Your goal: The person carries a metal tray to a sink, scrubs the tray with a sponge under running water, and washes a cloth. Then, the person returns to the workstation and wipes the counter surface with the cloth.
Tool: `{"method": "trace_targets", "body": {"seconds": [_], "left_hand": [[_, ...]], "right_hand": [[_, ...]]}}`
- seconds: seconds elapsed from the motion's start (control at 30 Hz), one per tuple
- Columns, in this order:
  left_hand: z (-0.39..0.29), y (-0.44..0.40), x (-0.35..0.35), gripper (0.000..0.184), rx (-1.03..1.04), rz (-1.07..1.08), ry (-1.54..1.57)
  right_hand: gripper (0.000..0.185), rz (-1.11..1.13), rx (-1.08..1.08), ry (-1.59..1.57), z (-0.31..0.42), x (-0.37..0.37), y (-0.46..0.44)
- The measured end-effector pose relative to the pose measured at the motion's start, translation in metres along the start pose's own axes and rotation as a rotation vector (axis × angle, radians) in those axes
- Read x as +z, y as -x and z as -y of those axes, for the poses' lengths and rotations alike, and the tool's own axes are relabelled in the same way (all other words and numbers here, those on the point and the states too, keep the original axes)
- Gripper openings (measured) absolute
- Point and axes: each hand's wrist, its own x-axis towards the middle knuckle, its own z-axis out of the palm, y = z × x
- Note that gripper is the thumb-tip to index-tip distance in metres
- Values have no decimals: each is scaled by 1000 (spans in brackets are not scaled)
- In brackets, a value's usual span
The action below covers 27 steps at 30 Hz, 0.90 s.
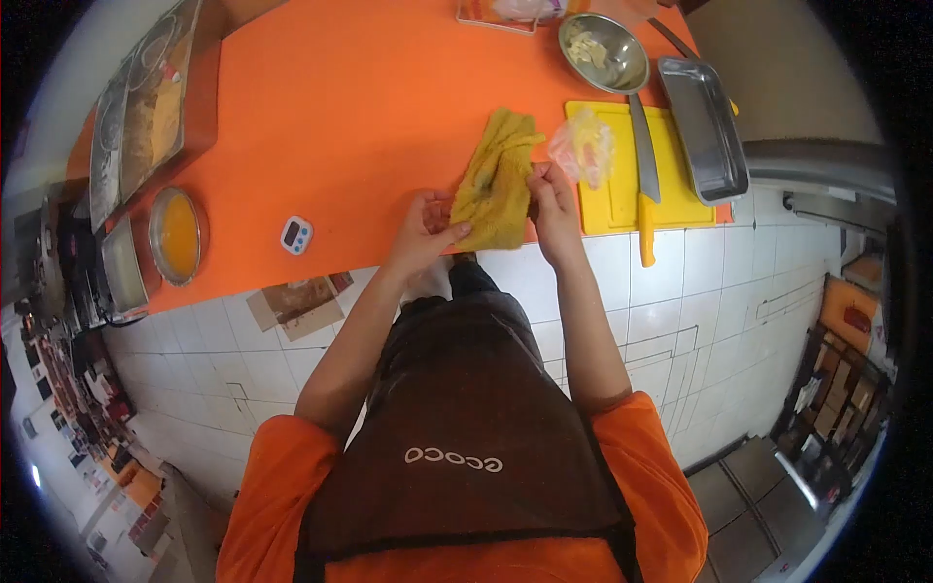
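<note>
A yellow-green cloth (498,185), crumpled and with a dark patch near its middle, is stretched between my two hands at the front edge of the orange table (321,117). My left hand (431,228) pinches its lower left side, thumb on top. On the other side, the fingers of my right hand (552,204) are closed on the cloth's right edge. Just right of the cloth, a clear crumpled plastic bag (583,148) lies partly over a yellow cutting board (622,146). A knife (643,160) with a yellow handle rests on that board.
A metal bowl (604,53) with pale pieces stands behind the board, beside a metal tray (705,131). To the left are a white timer (296,235), a bowl of orange-yellow liquid (178,236) and a large metal container (155,107). Flattened cardboard (301,303) lies on the tiled floor.
</note>
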Motion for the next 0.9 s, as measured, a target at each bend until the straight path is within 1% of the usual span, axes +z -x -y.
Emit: {"method": "trace_targets", "body": {"seconds": [0.07, 0.17, 0.2, 0.27, 0.3, 0.33, 0.37, 0.43, 0.47, 0.57, 0.67, 0.77, 0.87, 0.9], "left_hand": [[-16, 11, -3, 51, 52, 29, 73], [-37, 23, -18, 49, 154, -7, 120], [-32, 20, -32, 52, 222, -120, -75], [-13, 14, -77, 58, 339, -346, -472], [-9, 22, -97, 62, 353, -506, -780], [-7, 30, -117, 66, 360, -662, -1090], [-5, 36, -136, 69, 358, -814, -1402], [19, 40, -177, 72, 289, -748, -1311], [26, 42, -190, 74, 256, -715, -1266], [36, 39, -221, 73, 166, -594, -1129], [33, 51, -228, 70, 319, -633, -1137], [37, 58, -240, 67, 257, -536, -1093], [38, 58, -244, 64, 313, -574, -1014], [36, 59, -246, 63, 317, -562, -928]], "right_hand": [[8, 39, 41, 5, 25, 12, 3], [10, -19, -94, -91, 52, 46, 6], [17, 39, -114, -120, 57, 55, 7], [22, 130, -245, 117, 32, 65, -6], [24, 173, -311, 234, 11, 67, -14], [32, 123, -385, 506, -20, 66, -25], [35, 60, -473, 738, -51, 66, -34], [42, -77, -653, 1198, -97, 79, -46], [53, -74, -571, 1189, -98, 96, -42], [61, -258, -595, 1357, -123, 128, -53], [69, -387, -631, 1452, -139, 147, -64], [68, -416, -606, 1545, -145, 152, -87], [69, -361, -656, 1593, -137, 155, -130], [68, -352, -664, 1604, -132, 158, -150]]}}
